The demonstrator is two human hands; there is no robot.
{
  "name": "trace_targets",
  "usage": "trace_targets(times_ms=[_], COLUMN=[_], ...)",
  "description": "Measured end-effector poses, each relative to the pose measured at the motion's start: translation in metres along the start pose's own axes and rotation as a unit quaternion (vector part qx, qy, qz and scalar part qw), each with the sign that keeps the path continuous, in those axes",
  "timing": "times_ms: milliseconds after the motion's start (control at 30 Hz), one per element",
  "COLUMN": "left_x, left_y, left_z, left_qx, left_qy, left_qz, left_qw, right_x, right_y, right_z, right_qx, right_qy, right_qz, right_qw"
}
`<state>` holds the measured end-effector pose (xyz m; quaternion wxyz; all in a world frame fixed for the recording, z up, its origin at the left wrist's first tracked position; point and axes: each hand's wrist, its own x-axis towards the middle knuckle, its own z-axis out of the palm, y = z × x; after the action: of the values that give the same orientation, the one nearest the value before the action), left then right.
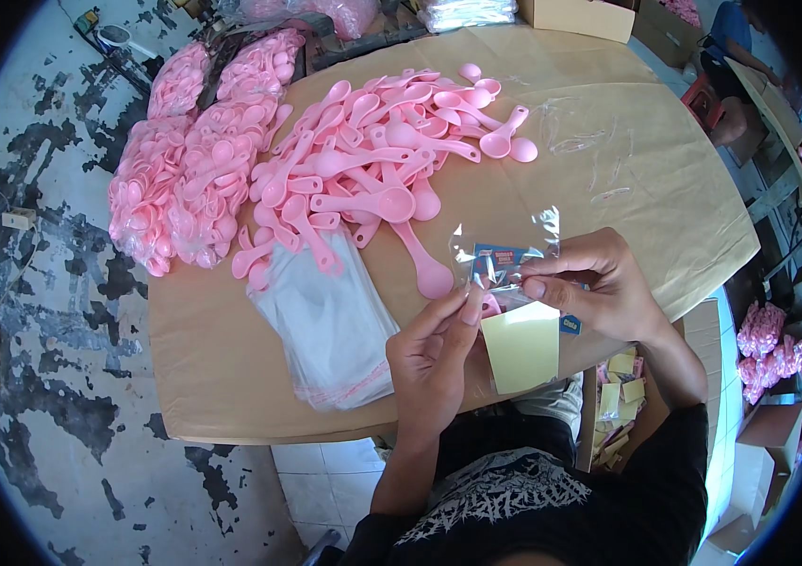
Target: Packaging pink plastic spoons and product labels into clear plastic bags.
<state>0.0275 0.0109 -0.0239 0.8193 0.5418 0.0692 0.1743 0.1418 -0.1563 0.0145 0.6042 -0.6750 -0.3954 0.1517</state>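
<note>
Basically, both hands were up over the near edge of the brown-covered table (665, 226), working on one clear plastic bag (537, 226). Left hand (431, 354): thumb and forefinger pinched nearly together at the bag's left side, other fingers curled in. Right hand (599, 288): thumb and forefinger closed on the bag's right side, remaining fingers bent. The bag sat between the two sets of fingertips, its top flaring upward, glossy and see-through. A blue printed card (486, 255) showed at the bag, partly hidden by fingers; a pale yellow card (523, 354) hung below it, tilted. A bit of a pink piece (490, 305) peeked out by the left fingertips; couldn't tell its full shape.

Beyond the hands, a big loose heap of pink spoons (387, 156) covered the table's middle and far left. A stack of clear bags (330, 321) lay left of the left hand, touching the heap, with some spoons overlapping its top end. Bulging bags of spoons (174, 184) stood along the left edge. Thin plastic scraps (575, 141) lay right of the heap. Below the right forearm, an open carton (701, 354) held packets with yellow cards (620, 391).
</note>
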Motion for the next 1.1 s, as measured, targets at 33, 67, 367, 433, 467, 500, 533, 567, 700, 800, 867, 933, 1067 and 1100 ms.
trace_targets(times_ms=[33,67,367,433,467,500,533,567,700,800,867,933,1067,1100], left_x=[0.000,0.000,-0.001,-0.001,-0.001,0.000,0.001,0.003,0.003,0.002,0.001,0.001,0.001,0.001], left_y=[-0.001,-0.002,0.005,0.005,0.008,0.009,0.007,0.003,-0.002,0.000,0.001,0.000,-0.002,-0.003], left_z=[-0.001,-0.002,0.000,0.002,0.004,0.005,0.002,-0.004,-0.009,-0.006,-0.005,-0.003,-0.002,-0.002], left_qx=[0.001,-0.003,0.025,-0.001,0.011,0.023,0.023,0.029,0.039,0.059,0.067,0.076,0.101,0.126], left_qy=[-0.001,-0.007,-0.029,-0.040,-0.053,-0.067,-0.067,-0.102,-0.145,-0.141,-0.135,-0.128,-0.128,-0.124], left_qz=[0.001,0.023,-0.002,-0.006,-0.012,-0.017,-0.019,0.021,0.042,0.039,0.033,0.029,0.067,0.080], left_qw=[1.000,1.000,0.999,0.999,0.998,0.997,0.997,0.994,0.988,0.987,0.988,0.988,0.984,0.981], right_x=[0.000,0.000,-0.003,-0.004,-0.004,-0.003,-0.002,-0.002,0.001,0.000,-0.001,-0.001,-0.001,-0.001], right_y=[-0.001,-0.003,0.004,0.009,0.011,0.012,0.013,0.014,0.015,0.014,0.010,0.010,0.008,0.007], right_z=[0.000,-0.001,-0.006,-0.009,-0.011,-0.013,-0.016,-0.019,-0.031,-0.036,-0.039,-0.038,-0.040,-0.040], right_qx=[0.008,0.015,0.054,0.050,0.045,0.045,0.022,-0.002,-0.016,-0.081,-0.139,-0.146,-0.178,-0.179], right_qy=[-0.005,-0.011,-0.002,0.002,0.005,0.006,-0.007,-0.020,-0.055,-0.064,-0.081,-0.081,-0.094,-0.095], right_qz=[0.001,0.001,0.011,-0.004,-0.021,-0.019,-0.054,-0.089,-0.131,-0.203,-0.214,-0.223,-0.240,-0.241], right_qw=[1.000,1.000,0.998,0.999,0.999,0.999,0.998,0.996,0.990,0.974,0.964,0.960,0.950,0.949])
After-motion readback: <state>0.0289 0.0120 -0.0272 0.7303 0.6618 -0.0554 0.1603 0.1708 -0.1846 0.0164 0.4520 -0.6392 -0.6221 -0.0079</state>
